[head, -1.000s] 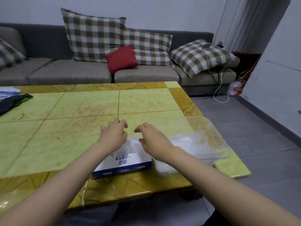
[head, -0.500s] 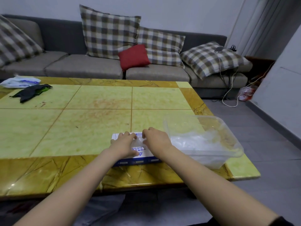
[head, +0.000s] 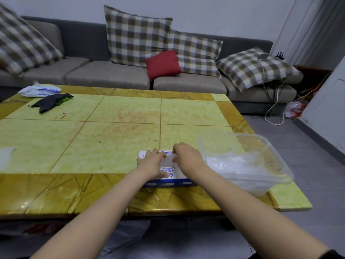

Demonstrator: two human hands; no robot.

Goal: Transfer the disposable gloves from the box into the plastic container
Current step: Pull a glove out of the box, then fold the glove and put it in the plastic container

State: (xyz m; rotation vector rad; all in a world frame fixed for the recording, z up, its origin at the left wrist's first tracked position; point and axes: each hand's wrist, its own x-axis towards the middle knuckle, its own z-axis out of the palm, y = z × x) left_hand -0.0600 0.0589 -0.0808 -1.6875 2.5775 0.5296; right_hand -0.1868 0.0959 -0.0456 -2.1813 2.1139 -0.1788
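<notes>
A grey sofa is seen along the back wall, and four checked cushions and a small red cushion are set on it. In front of it, most of the view is filled by a yellow-green tabletop with an amber border. A clear plastic container with no lid is placed at the tabletop's near right corner, and a loose heap of thin clear gloves is held inside it. Just left of the container, a flat white and blue box is laid near the front edge; whether the two touch cannot be told. Both hands are placed on top of the box. The left hand is rested palm down on the box's left half. Its fingers are bent, with the tips at the edge of a filmy glove at the box's opening; whether the film is pinched by this hand cannot be told. The right hand is held over the box's right half, and the same glove is pinched between its thumb and curled fingers. At the far left of the tabletop, a dark cloth and a white plastic bag are seen lying just beside each other.
</notes>
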